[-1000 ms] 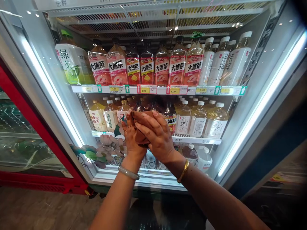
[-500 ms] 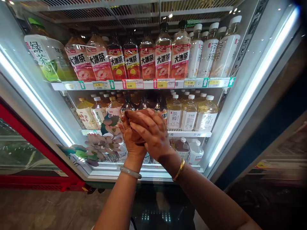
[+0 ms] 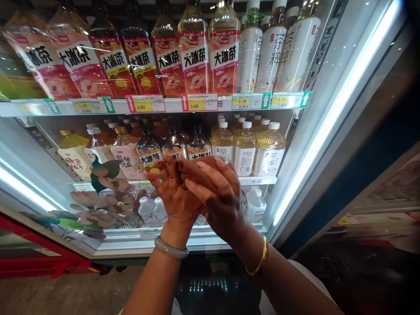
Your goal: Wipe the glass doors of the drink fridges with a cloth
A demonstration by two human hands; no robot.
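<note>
A folded brown cloth (image 3: 193, 169) lies between my two hands in front of the glass. My right hand (image 3: 223, 197) is closed over the cloth, its fingers bent across the top. On the other side, my left hand (image 3: 179, 203) is upright with its fingers apart, and its palm meets the cloth and the right hand's fingertips. A pale bangle (image 3: 171, 249) circles my left wrist and a gold bangle (image 3: 260, 258) my right. Past my fingers stand dark-capped tea bottles (image 3: 149, 151), partly hidden by the hands.
A lit drinks cooler (image 3: 183, 106) fills the view, with rows of bottles behind glass. Lotus flower decals (image 3: 95, 201) mark the glass at lower left. A red-framed cooler (image 3: 39, 260) adjoins on the left; a dark blue panel (image 3: 331, 188) stands at right.
The view has come closer and turned right, so the shelves sit further left. The cloth stays between my hands; the right hand's fingers have shifted a little on it.
</note>
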